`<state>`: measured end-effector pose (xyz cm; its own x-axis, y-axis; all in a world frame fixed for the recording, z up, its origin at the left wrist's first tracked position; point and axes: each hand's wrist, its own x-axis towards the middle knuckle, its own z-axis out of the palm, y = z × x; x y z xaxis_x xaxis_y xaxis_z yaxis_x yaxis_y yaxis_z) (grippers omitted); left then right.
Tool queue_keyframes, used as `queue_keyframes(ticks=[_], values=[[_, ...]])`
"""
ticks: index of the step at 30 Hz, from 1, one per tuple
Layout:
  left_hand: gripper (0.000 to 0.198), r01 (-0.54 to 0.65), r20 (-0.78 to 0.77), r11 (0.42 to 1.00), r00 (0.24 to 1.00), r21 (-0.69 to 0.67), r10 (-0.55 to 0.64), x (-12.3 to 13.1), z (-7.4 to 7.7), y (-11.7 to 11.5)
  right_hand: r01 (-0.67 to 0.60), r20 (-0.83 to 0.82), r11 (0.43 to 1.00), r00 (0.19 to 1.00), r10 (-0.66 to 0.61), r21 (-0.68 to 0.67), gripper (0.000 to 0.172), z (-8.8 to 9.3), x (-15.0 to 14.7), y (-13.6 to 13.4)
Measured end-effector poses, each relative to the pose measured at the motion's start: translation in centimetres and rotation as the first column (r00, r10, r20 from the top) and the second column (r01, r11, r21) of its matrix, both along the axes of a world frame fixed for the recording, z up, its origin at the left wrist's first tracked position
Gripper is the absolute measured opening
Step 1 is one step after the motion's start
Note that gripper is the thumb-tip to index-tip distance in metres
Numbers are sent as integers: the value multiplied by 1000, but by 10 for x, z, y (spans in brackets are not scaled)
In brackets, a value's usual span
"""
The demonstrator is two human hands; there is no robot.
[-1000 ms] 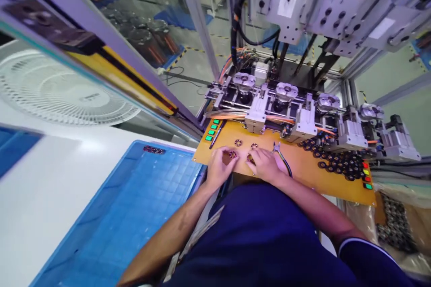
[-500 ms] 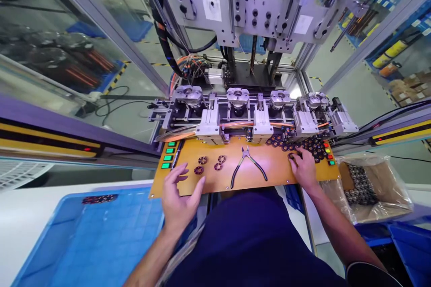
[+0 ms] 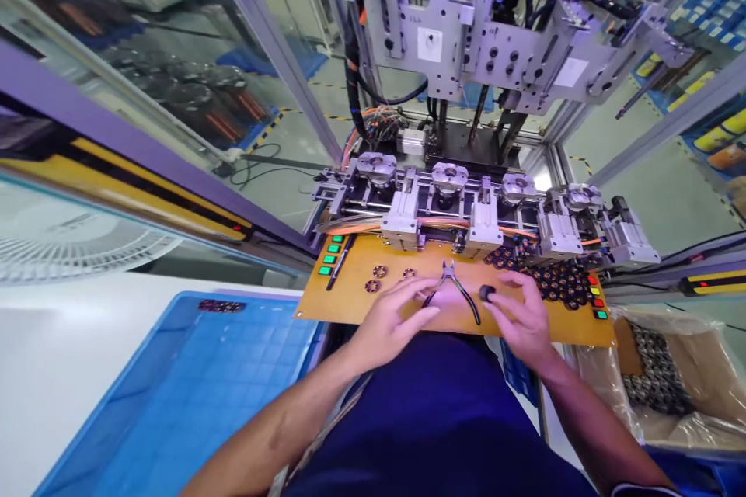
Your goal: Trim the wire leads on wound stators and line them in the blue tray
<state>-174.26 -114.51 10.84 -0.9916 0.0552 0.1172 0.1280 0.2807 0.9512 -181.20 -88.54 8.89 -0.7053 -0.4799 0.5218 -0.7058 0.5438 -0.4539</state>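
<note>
On the yellow counter [image 3: 350,303], the right hand [image 3: 524,320] pinches a small dark ring [image 3: 486,293] between thumb and fingertips, just right of the counter's middle and near its front edge. The left hand [image 3: 389,324] lies at the front edge with its fingers loosely apart and holding nothing. Their tips are by the left handle of the cutting pliers [image 3: 458,287], though contact cannot be told. The pliers lie flat at mid-counter between the hands. Three copper-wound rings [image 3: 373,285] lie left of the pliers. A heap of dark rings [image 3: 559,279] fills the rear right corner beside the coloured buttons [image 3: 595,300]. Green buttons [image 3: 329,258] line the left edge.
</note>
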Motion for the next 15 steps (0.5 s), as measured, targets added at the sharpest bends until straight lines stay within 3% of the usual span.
queue_keyframes(ticks=[2, 4, 6, 8, 11, 15], values=[[44, 156, 86, 950, 979, 271, -185, -3, 13, 7, -140, 25, 980, 989, 145, -139, 10, 25, 11, -32], [46, 165, 94, 876, 968, 454, -231, -1, 22, 10, -274, 50, 915, 952, 301, -296, 19, 44, 17, -57], [39, 77, 76, 868, 989, 490, -130, 5, 27, 9, -355, 89, 847, 903, 420, -397, 28, 54, 18, -73], [35, -24, 38, 876, 999, 481, 7, 12, 30, 6, -395, 141, 819, 862, 487, -416, 34, 58, 16, -82], [37, -113, 17, 844, 992, 524, 122, 19, 32, 1, -434, 102, 814, 857, 505, -386, 42, 59, 14, -93], [39, -129, -2, 779, 986, 613, 164, 21, 28, -5, -458, -84, 834, 886, 455, -309, 45, 67, 13, -106]])
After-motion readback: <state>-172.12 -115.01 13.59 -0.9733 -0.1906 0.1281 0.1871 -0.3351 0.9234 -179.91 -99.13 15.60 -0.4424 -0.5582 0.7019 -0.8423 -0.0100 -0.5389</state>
